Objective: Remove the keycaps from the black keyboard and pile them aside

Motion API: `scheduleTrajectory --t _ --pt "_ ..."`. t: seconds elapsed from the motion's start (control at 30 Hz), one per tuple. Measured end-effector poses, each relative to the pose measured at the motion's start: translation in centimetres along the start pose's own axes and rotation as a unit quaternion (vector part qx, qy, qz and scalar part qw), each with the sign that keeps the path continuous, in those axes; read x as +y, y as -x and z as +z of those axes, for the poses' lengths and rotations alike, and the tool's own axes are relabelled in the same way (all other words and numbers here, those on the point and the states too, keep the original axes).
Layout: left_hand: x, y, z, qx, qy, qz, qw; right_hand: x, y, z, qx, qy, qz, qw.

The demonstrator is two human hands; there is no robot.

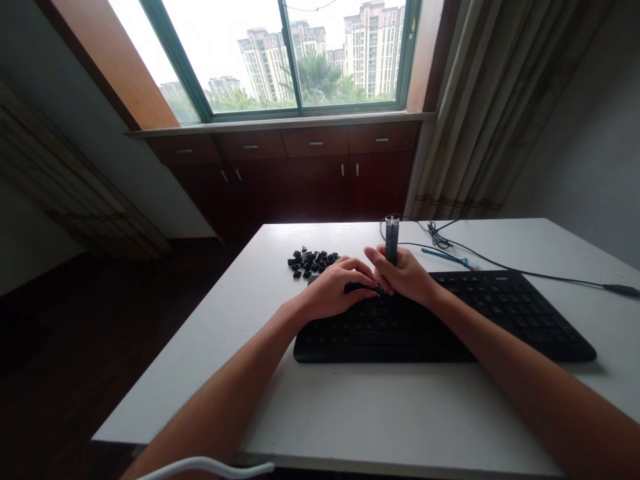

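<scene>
A black keyboard (pixel 505 313) lies on the white table, its left half bared of many keycaps. My right hand (pixel 403 273) is closed around an upright black tool (pixel 392 240) with a pale, metallic-looking top end. Its lower end is hidden by my fingers near the keyboard's upper rows. Close beside it, my left hand (pixel 335 287) rests over the keyboard's upper left, thumb and fingertips pinched together. What those fingertips hold, if anything, is too small to make out. Loose black keycaps (pixel 310 260) lie in a pile just beyond my left hand.
Behind the keyboard lie a coiled black cable (pixel 437 233) and a slim blue tool (pixel 447 257) with a clear end. A black plug-like piece (pixel 621 291) sits at the right. A white cord (pixel 210 465) crosses the table's front edge. Cabinets (pixel 300 187) stand under the window.
</scene>
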State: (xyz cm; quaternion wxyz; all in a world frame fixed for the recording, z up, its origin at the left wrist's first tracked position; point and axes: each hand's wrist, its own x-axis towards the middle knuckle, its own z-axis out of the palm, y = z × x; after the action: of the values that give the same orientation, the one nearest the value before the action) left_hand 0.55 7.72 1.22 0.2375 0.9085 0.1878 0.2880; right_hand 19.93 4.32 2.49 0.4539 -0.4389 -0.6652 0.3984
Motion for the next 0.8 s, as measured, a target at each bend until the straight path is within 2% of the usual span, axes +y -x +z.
scheduleTrajectory --t 0.1,0.3,0.4,0.5,0.57,0.67,0.8 --pt "0.1 -0.1 -0.2 0.002 -0.012 -0.013 1.000 0.1 -0.1 0.0 -0.013 0.005 0.001 1.000" --pt "0.0 -0.2 -0.3 0.000 -0.003 -0.018 1.000 0.0 0.1 -0.1 -0.019 0.047 -0.059 0.997" --pt "0.2 0.0 -0.6 -0.004 0.008 -0.008 1.000 0.1 0.2 0.5 0.013 0.051 -0.061 0.997" --pt "0.7 0.1 -0.7 -0.008 -0.012 -0.026 1.000 0.3 0.5 1.1 0.068 0.054 -0.048 0.995" --pt "1.1 0.0 -0.4 -0.005 -0.054 -0.041 0.998 0.4 0.7 1.4 0.086 0.061 -0.041 0.994" --pt "1.8 -0.2 0.6 -0.013 -0.113 -0.029 0.993 0.4 1.0 1.4 0.093 0.079 -0.049 0.991" --pt "2.6 -0.4 1.6 -0.038 -0.139 -0.019 0.989 -0.1 0.8 1.7 0.090 0.106 -0.081 0.987"
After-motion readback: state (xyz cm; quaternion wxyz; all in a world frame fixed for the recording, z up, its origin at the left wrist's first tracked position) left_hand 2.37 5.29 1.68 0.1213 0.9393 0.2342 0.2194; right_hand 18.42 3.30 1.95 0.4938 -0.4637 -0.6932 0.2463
